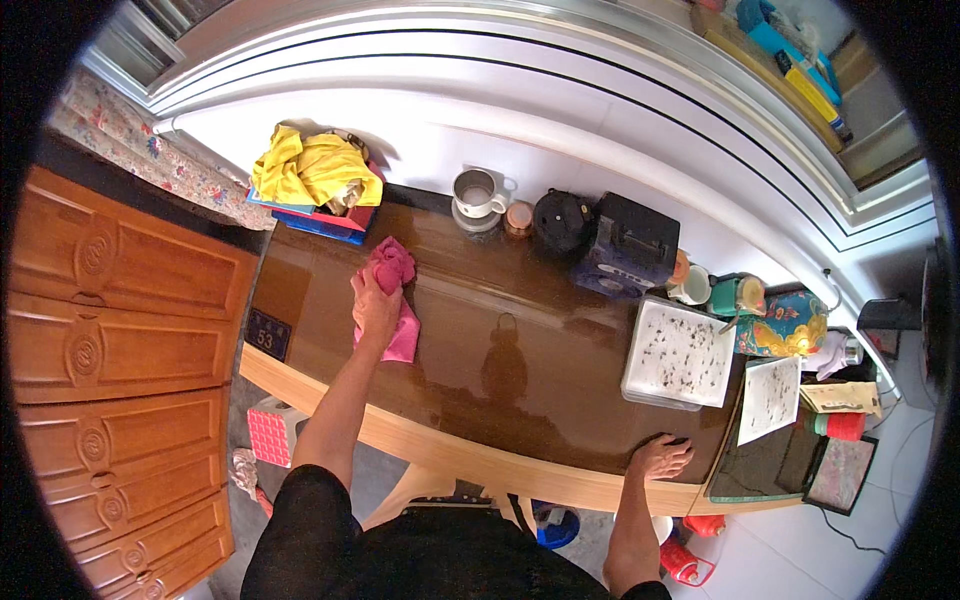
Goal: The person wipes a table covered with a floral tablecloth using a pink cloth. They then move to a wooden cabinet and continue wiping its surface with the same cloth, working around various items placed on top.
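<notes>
My left hand point(375, 306) grips a pink cloth point(403, 334) on the left part of a glossy brown tabletop point(465, 352). Part of the cloth bunches up beyond my fingers, and the rest lies flat beside my wrist. Near the front right edge, my right hand point(663, 457) rests palm down with its fingers spread, holding nothing. Beyond it is a clear plastic box with a speckled white sheet point(679, 356) on top. A dark plate bearing a number point(268, 335) lies at the table's left end.
Along the wall stand a box with yellow fabric point(315, 169), a white mug point(477, 196), a small jar point(518, 219), a round black object point(562, 219) and a black radio-like device point(630, 244). A patterned teal item point(784, 322) is at right. A pink-topped stool point(270, 436) stands below left.
</notes>
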Motion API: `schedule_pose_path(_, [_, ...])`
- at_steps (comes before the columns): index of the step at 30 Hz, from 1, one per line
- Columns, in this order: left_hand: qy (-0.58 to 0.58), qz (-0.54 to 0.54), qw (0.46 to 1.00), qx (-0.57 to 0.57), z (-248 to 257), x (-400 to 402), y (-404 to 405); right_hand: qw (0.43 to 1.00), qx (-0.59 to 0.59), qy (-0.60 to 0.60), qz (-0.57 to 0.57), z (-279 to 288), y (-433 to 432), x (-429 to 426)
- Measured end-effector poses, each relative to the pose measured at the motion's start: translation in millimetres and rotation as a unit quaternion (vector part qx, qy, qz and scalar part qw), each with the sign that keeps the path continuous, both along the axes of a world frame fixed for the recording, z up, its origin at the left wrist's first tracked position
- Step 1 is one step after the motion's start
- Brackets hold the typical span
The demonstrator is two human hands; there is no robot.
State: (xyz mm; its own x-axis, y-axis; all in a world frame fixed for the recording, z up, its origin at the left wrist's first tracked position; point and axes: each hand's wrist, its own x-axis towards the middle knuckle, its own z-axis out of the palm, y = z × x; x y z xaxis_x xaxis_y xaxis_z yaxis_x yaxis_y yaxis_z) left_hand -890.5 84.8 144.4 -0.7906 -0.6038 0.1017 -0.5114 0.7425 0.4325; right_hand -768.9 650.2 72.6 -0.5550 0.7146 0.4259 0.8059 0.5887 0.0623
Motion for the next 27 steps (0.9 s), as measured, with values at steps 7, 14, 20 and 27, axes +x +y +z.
schedule_pose_path(7, [-0.025,-0.242,0.969,-0.04,2.0,62.8,121.1,0.999,-0.034,-0.017,-0.01,7.4,-5.1,-2.8])
schedule_pose_path(14, [0.086,-0.213,0.947,0.224,51.1,73.2,148.4,0.999,-0.047,-0.018,-0.011,10.0,-8.7,-3.7])
schedule_pose_path(20, [0.196,-0.122,0.866,0.443,80.8,62.4,124.9,1.0,-0.007,0.01,0.01,2.3,-2.1,-1.2])
schedule_pose_path(27, [-0.134,-0.296,0.923,0.208,65.2,132.2,90.7,1.0,0.003,-0.002,0.008,1.9,-4.8,-2.2])
